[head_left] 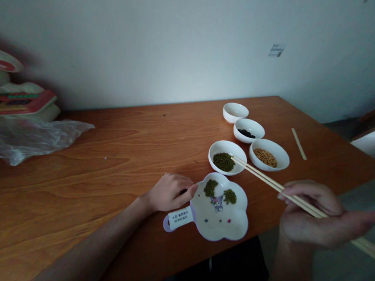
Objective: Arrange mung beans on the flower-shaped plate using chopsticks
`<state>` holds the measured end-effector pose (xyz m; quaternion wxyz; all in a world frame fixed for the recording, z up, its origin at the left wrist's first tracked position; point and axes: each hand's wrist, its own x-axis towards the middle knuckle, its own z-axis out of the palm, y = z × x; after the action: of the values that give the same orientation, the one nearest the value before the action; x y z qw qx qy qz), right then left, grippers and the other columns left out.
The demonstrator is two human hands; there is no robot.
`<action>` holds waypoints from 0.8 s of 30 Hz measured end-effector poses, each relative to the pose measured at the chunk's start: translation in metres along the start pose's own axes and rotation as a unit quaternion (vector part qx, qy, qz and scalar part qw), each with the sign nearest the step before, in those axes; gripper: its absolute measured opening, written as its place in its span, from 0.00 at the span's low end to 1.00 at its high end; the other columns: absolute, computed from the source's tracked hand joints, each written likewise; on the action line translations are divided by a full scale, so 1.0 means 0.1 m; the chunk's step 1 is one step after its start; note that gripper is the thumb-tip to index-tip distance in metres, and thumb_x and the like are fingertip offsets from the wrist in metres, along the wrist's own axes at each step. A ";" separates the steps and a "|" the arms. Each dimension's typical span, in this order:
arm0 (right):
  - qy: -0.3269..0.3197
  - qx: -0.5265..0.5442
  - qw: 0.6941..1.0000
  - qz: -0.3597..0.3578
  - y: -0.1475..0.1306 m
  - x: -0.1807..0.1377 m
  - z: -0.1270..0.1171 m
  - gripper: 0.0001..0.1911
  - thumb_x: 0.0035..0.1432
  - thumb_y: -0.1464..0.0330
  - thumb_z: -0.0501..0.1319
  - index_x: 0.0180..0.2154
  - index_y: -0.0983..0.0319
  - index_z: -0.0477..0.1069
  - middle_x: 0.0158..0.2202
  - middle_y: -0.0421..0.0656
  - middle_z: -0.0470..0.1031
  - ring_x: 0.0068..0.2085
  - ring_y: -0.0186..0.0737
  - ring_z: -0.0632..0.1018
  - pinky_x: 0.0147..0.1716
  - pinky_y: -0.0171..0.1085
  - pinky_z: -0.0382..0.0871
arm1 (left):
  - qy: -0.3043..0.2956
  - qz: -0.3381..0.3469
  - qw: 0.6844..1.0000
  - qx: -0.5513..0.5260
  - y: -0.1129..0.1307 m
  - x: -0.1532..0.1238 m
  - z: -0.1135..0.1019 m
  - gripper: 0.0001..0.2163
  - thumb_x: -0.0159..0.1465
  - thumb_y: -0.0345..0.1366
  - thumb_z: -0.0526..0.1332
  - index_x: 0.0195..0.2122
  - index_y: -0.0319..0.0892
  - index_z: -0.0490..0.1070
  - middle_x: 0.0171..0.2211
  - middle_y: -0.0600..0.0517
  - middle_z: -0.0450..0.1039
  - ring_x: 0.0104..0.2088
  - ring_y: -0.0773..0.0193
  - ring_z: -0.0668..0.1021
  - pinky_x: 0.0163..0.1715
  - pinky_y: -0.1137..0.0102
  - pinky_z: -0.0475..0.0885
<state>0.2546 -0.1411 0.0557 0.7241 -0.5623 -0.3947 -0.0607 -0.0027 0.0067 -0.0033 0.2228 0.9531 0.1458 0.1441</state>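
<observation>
Wooden chopsticks are gripped in my right hand, their tips over the green beans in a white bowl. No bean can be made out between the tips. My left hand rests on the table with its fingers curled and its thumb at the rim of a flower-shaped plate, holding it. Two small heaps of green beans lie on this plate around a printed cartoon figure. Its purple-edged handle bears a white label.
Behind stand a bowl of tan beans, a bowl of black beans and another white bowl. A pale wooden strip lies at the right. Clear plastic and a red-and-white object occupy the left, before the wall.
</observation>
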 end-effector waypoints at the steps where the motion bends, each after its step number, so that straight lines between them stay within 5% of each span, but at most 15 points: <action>1: -0.007 -0.012 1.000 0.011 -0.01 0.03 0.01 0.41 0.64 0.40 0.39 0.20 0.60 0.72 0.17 0.43 0.69 0.22 0.39 0.72 0.24 0.41 0.60 | -0.003 -0.001 1.000 -0.001 0.00 0.00 0.00 0.20 0.75 0.39 0.46 0.27 0.41 0.66 0.26 0.53 0.71 0.27 0.68 0.72 0.31 0.70 0.63; 6: -0.078 -0.002 0.997 0.023 -0.07 -0.13 -0.24 0.42 0.67 0.41 0.37 0.22 0.59 0.75 0.20 0.45 0.71 0.26 0.42 0.74 0.28 0.42 0.63 | -0.008 -0.004 1.000 -0.003 -0.01 0.00 0.00 0.19 0.75 0.38 0.46 0.28 0.41 0.65 0.27 0.53 0.71 0.28 0.68 0.72 0.32 0.71 0.63; 10: -0.168 0.002 0.979 0.113 -0.14 -0.43 -0.43 0.44 0.65 0.40 0.33 0.22 0.58 0.75 0.20 0.45 0.72 0.26 0.43 0.73 0.27 0.42 0.63 | -0.013 -0.008 1.000 -0.003 0.00 0.00 0.01 0.19 0.75 0.39 0.46 0.28 0.41 0.65 0.27 0.53 0.71 0.28 0.68 0.72 0.31 0.72 0.63; 24: -0.244 -0.022 0.958 0.147 -0.01 -0.73 -0.43 0.45 0.66 0.41 0.31 0.24 0.59 0.75 0.23 0.45 0.72 0.26 0.42 0.72 0.26 0.40 0.58 | -0.010 -0.012 1.000 -0.014 0.01 0.00 0.01 0.21 0.76 0.39 0.45 0.27 0.40 0.65 0.25 0.52 0.69 0.26 0.68 0.70 0.31 0.72 0.63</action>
<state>0.2261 -0.2041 0.0077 0.5945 -0.6276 -0.4707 0.1765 -0.0020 0.0057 -0.0039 0.2395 0.9493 0.1531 0.1341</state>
